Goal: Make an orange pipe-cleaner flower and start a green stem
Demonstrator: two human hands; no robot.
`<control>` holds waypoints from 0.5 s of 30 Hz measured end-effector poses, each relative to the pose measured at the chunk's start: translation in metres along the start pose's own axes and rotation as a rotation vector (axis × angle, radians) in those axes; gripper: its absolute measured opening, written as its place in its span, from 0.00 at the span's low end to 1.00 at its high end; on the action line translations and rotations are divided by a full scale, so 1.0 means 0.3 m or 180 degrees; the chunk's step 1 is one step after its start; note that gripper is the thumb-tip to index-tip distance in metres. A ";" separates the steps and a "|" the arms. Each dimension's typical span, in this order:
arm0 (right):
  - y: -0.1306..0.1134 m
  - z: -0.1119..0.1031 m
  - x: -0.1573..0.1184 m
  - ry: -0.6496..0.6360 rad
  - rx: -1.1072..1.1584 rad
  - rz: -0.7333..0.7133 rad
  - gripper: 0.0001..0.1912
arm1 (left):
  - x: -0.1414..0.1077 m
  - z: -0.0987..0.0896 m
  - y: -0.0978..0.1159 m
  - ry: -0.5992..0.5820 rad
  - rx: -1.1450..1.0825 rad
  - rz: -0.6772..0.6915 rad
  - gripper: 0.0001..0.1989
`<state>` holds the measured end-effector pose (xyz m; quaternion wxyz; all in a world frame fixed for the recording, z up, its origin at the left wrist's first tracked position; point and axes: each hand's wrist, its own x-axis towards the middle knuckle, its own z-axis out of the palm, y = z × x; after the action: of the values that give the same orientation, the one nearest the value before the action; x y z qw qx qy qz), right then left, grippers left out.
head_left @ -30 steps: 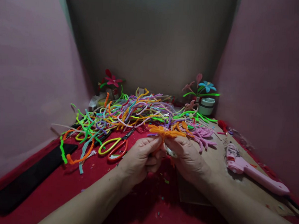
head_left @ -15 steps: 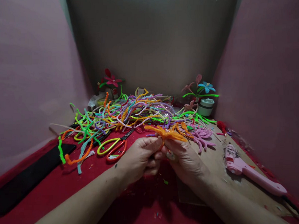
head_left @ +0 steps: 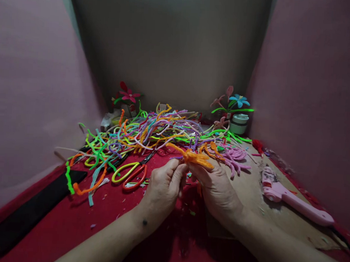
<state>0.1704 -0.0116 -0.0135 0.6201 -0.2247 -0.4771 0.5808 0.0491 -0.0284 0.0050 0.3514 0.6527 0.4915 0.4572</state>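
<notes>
Both hands meet at the middle of the view around an orange pipe-cleaner flower (head_left: pixel 195 157), its looped petals pointing away from me and to the right. My left hand (head_left: pixel 165 183) is closed, thumb and fingers pinching the flower's base. My right hand (head_left: pixel 219 188) is closed on the same base from the other side, its fingertips partly hidden. A bit of orange shows below the right fingers. Scissors (head_left: pixel 134 174) with one yellow and one red handle lie just left of my left hand. More orange loops (head_left: pixel 212 150) lie beyond the right hand.
A heap of coloured pipe cleaners (head_left: pixel 160 126) spreads across the back. Pink pieces (head_left: pixel 235 157) lie on a brown board (head_left: pixel 247 213), with a pink glue gun (head_left: pixel 297 202) at right. Finished flowers (head_left: pixel 239 100) and a lidded jar (head_left: pixel 239 124) stand behind. A black strip (head_left: pixel 32 213) lies left.
The orange flower has turned between my fingers, its petals now bunched to the right. My left hand has rolled over, thumb on top. The view has shifted slightly.
</notes>
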 end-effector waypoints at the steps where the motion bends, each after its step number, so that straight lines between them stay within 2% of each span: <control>1: 0.000 -0.001 0.000 0.0011 -0.0040 -0.0002 0.06 | -0.002 0.001 0.003 -0.0011 -0.0137 -0.0024 0.16; 4: -0.001 0.000 -0.002 -0.0034 0.0078 0.0092 0.06 | -0.006 0.004 0.019 -0.0150 -0.0789 -0.0248 0.16; 10: 0.004 -0.002 0.005 -0.0364 0.0591 0.0509 0.04 | -0.001 0.001 0.026 -0.0690 -0.2267 -0.0897 0.13; 15: 0.001 -0.011 0.016 -0.0402 0.0803 0.0639 0.03 | 0.011 -0.013 0.013 -0.1068 -0.2739 -0.1098 0.13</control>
<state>0.1723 -0.0062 -0.0136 0.5511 -0.1547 -0.4135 0.7081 0.0470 -0.0261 0.0109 0.7340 0.4220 0.2956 0.4424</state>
